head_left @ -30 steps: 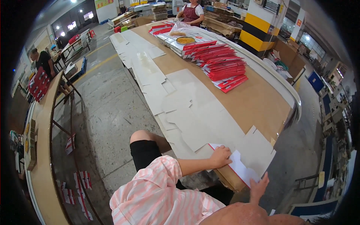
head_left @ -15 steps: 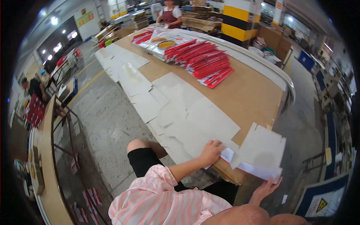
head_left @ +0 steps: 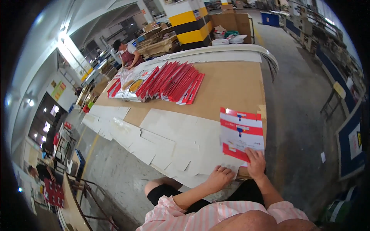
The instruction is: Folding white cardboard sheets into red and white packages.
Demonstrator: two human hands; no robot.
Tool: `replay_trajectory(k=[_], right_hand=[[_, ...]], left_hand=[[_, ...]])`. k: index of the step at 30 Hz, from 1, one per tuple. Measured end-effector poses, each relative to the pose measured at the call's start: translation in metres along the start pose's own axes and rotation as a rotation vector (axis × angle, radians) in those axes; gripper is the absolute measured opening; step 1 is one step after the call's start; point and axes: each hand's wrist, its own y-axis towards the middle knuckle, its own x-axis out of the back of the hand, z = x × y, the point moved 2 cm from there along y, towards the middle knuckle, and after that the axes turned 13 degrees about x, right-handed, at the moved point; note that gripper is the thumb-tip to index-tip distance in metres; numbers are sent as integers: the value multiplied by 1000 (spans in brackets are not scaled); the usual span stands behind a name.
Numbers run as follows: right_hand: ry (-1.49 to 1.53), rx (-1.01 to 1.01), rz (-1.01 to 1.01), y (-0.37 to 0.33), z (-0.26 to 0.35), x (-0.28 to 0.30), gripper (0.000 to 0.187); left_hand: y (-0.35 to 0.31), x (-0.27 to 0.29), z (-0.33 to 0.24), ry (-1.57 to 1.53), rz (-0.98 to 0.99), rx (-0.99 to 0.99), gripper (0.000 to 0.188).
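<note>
Card [head_left: 242, 133] was held by the right hand [head_left: 256, 163] at its lower right corner, near the table's [head_left: 231, 86] right edge, printed face up, left side seen over the white sheets [head_left: 169, 144]. Whether it was lifted or resting could not be told. Step in hand was judged to be handling of the card over the sheets. For this to be done well, the card was best kept flat and moved smoothly; with one corner held, the far end could be allowed to sag or swing. A hold nearer the middle of the lower edge would probably have been steadier. Light pressure was judged enough; creasing was to be avoided. The sheets were best pinned by the left hand [head_left: 222, 176], as overlapping ones could be dragged.

Pose: right forearm [head_left: 270, 190] was angled up and inward from lower right, fingers closed over the card's edge, no wide gap seen; thumb not clearly made out. Left forearm [head_left: 192, 196] was angled in from lower left, hand laid low at the sheets' near edge, fingers bent; whether a sheet was pinched could not be told. Red stack [head_left: 171, 82] was touched by neither hand.
</note>
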Motion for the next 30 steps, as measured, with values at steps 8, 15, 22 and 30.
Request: replay_trajectory(k=[8, 15, 22, 30], right_hand=[[104, 21, -12, -9, 9, -6, 46], [-93, 155, 368, -9, 15, -13, 48], [-306, 143, 542, -14, 1, -20, 54], [-422, 54, 583, -18, 2, -18, 51]], left_hand=[[59, 29, 41, 305, -228, 128, 46], [-33, -2, 135, 286, -566, 585, 53], [-17, -12, 148, -198, -95, 913, 38], [-67, 25, 183, 56, -272, 80, 40]])
